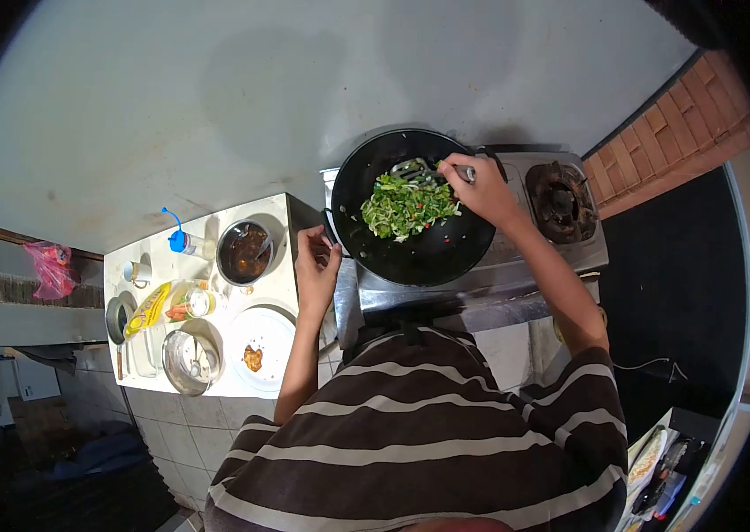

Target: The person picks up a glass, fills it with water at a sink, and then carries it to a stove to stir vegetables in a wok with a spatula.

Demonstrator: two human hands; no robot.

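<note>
A black wok (410, 266) sits on the left side of the gas stove, with chopped green vegetables (409, 208) and small red bits in it. My right hand (481, 188) is closed around the handle of a slotted spatula (412, 170), whose head lies at the far edge of the greens. At the wok's left rim, my left hand (316, 264) pinches the side handle (330, 227); the fingers partly cover it.
A bare burner (561, 202) is on the stove's right. The left counter holds a pot of dark sauce (246, 253), a white plate (264, 363) with brown paste, a metal bowl (187, 365), a yellow packet (148, 310) and a blue-capped bottle (187, 242). A wall rises behind.
</note>
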